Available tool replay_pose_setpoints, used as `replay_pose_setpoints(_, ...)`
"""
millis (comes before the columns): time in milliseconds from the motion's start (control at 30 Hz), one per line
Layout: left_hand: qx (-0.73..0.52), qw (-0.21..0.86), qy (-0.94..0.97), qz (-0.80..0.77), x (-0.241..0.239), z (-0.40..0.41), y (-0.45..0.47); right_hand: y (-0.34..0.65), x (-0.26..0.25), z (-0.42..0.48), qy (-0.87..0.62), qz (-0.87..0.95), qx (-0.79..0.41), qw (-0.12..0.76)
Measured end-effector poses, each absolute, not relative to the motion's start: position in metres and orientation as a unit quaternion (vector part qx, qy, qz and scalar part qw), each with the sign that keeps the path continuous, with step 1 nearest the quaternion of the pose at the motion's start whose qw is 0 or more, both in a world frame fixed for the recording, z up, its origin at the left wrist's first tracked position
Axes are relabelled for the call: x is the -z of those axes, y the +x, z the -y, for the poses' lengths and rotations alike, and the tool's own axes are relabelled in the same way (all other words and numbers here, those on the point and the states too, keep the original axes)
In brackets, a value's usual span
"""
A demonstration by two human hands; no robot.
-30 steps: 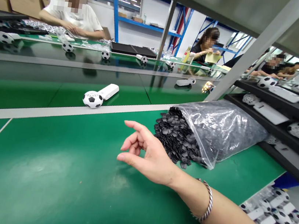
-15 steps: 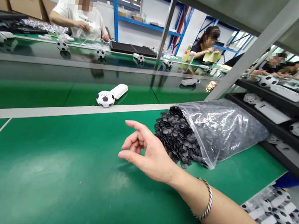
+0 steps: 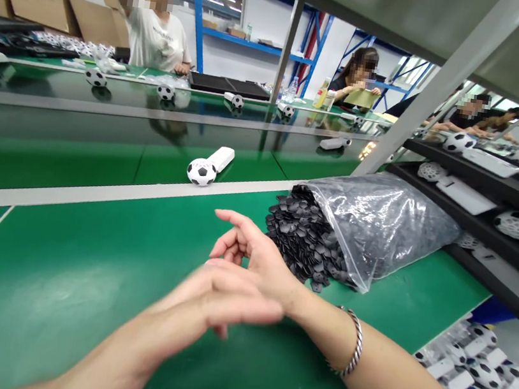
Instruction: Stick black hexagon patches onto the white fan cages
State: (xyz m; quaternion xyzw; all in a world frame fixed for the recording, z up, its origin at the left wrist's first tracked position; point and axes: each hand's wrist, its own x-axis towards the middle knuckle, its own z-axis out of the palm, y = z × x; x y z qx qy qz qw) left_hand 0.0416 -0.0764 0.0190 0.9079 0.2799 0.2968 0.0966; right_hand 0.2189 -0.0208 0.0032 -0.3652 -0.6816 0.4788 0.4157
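Note:
My right hand (image 3: 263,256), with a twisted silver bracelet (image 3: 356,346) at its wrist, hovers over the green table, fingers loosely curved and apart, holding nothing. My left hand (image 3: 210,300) crosses in front of it, slightly blurred, its fingers stretched out and nothing visible in them; it hides part of the right thumb. Just beyond the right hand, small black flat pieces (image 3: 304,239) spill from a clear plastic bag (image 3: 393,226) lying on its side. A white handheld item with a football-patterned head (image 3: 202,172) lies on the belt past the table's pale edge.
Black trays (image 3: 482,226) with white parts are stacked at the right, near a slanted grey post (image 3: 442,91). Below them lie several wrapped football-patterned items (image 3: 488,375). Across the belt (image 3: 52,156), a co-worker in a white shirt (image 3: 158,42) and other people sit.
My left hand has come in from the lower left, in front of my right hand, which stays nearly still. The football-patterned item has shifted right along the belt. The white-shirted co-worker has raised an arm.

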Motion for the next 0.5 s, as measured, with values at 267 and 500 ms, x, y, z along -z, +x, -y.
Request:
replay_pose_setpoints(267, -0.290, -0.028, 0.918, -0.269, -0.022, 0.052, 0.067, 0.218, -0.001, 0.024, -0.355, 0.673, -0.491, 0.424)
replay_pose_setpoints(500, -0.273, -0.053, 0.923, -0.264, -0.014, 0.052, 0.066, 0.219, -0.005, 0.026, -0.354, 0.682, -0.486, 0.417)
